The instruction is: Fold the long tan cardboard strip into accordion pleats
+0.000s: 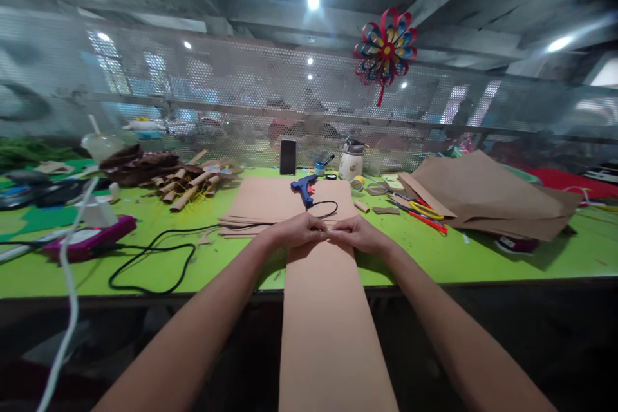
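A long strip of brown kraft paper (pixel 328 322) runs from the table toward me and hangs over the front edge. At its far end, my left hand (pixel 302 230) and my right hand (pixel 360 233) pinch the paper's edge, fingertips almost meeting. The edge looks slightly curled or folded under the fingers. Just beyond lies a stack of brown paper sheets (pixel 261 196), with a blue glue gun (pixel 304 190) resting on top. The glue gun's black cord (pixel 178 230) trails left behind my left hand.
On the left are a purple power strip (pixel 91 237), a white cable (pixel 72 296) and a pile of rolled paper tubes (pixel 188 183). Scissors with red handles (pixel 427 222), a white jar (pixel 351 161) and large brown sheets (pixel 483 196) lie to the right. A phone (pixel 288 156) stands behind.
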`<action>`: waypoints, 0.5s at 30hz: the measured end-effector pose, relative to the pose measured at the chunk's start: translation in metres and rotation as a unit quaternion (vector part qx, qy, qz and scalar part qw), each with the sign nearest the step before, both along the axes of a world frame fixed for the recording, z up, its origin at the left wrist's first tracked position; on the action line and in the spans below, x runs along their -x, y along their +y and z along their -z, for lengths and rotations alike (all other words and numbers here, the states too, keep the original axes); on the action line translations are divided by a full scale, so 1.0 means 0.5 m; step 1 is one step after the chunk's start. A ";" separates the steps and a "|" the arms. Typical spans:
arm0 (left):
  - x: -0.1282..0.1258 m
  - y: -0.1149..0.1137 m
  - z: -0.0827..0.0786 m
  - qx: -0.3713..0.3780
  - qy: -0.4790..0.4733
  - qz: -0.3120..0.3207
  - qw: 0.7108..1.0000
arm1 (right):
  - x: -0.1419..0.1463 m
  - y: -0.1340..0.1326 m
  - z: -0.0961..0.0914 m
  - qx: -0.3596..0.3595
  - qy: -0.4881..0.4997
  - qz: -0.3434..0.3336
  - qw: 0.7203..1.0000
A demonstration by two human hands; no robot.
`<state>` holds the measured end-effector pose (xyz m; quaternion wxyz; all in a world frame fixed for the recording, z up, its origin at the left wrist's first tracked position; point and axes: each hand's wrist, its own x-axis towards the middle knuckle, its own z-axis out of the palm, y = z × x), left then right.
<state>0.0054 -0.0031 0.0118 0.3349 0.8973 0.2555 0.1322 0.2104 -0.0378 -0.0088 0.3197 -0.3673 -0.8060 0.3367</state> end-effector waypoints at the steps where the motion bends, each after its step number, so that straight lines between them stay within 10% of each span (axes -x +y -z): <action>1: 0.000 0.000 0.000 -0.003 0.001 -0.001 1.000 | 0.003 -0.003 -0.001 -0.005 0.004 0.006 1.000; 15: 0.036 0.008 -0.035 0.012 0.045 -0.072 0.996 | -0.014 0.009 -0.004 0.018 0.028 0.073 0.997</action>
